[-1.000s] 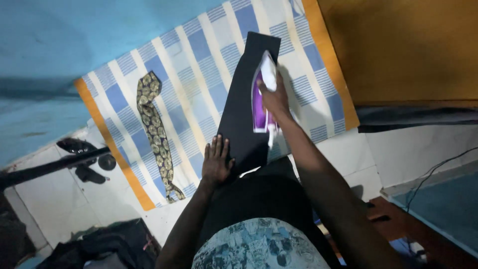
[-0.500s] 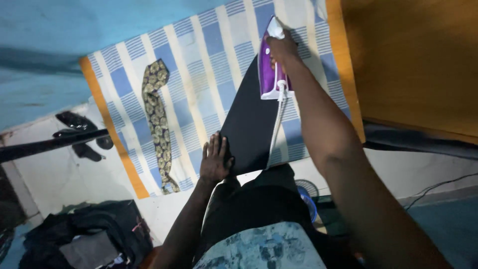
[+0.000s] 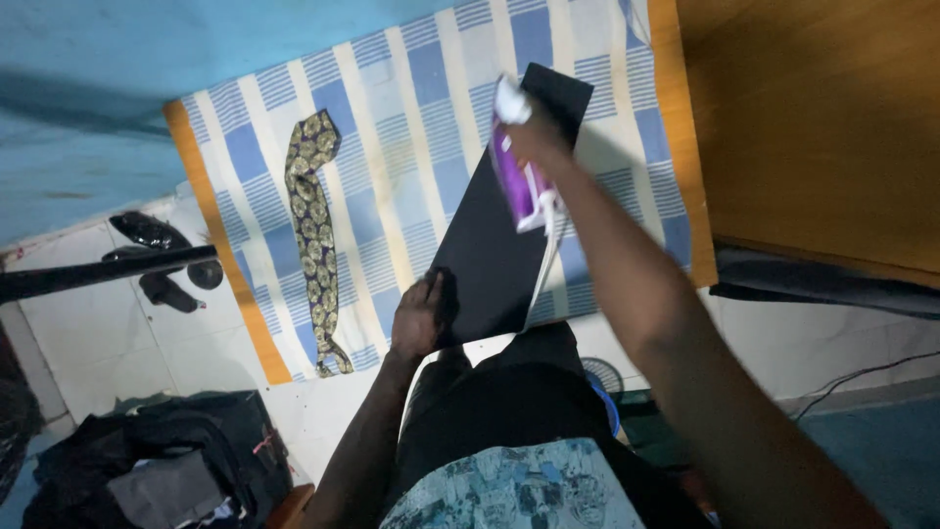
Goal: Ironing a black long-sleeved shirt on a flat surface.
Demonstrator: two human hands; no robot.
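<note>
The right hand [image 3: 534, 137] has its fingers wrapped tight around the handle of a purple and white iron [image 3: 517, 176], which is blurred and seems tilted up on its edge, so I cannot tell whether its flat plate is touching the cloth below. Just under those fingers lies a long black piece of fabric [image 3: 499, 225], spread flat and running from beyond the fingertips back toward the body. The left hand [image 3: 419, 318] rests at the near corner of that fabric with fingers curled down onto its edge, pinning it; whether they pinch a fold or merely press is too dark to tell. The fabric between the two hands looks smooth and free of creases, so the pressing of this piece seems well along, with perhaps the far end beyond the right fingertips left to go over. Beneath both hands is a blue, white and orange-edged striped cloth [image 3: 392, 127] on the floor. Well to the left of the left fingers lies a patterned necktie [image 3: 311, 225], flat and untouched, apparently waiting.
</note>
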